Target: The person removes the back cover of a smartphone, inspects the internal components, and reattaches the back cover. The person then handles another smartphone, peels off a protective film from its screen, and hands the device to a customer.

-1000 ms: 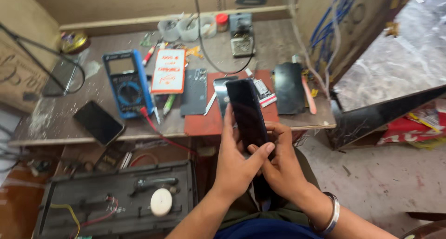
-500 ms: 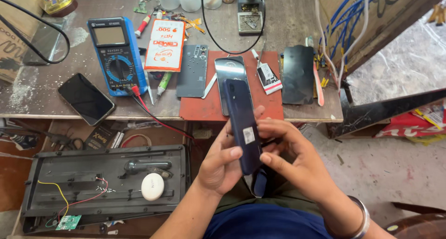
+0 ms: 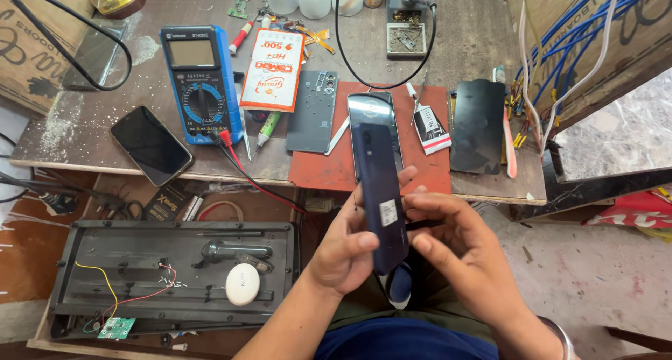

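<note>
Both hands meet just below the middle of the frame, holding a dark blue phone (image 3: 380,192) between them. The phone stands nearly on end, its long axis running from the lap up toward the bench (image 3: 84,132), back side with a small white sticker facing the camera. The left hand (image 3: 348,251) grips its lower left edge, thumb across the back; the right hand (image 3: 455,244) pinches the lower right edge and seems also to hold a thin dark tool. Both are equally close. Behind its top end another phone (image 3: 373,115) lies on a red mat (image 3: 329,170). A blue meter (image 3: 199,80) sits at upper left.
</note>
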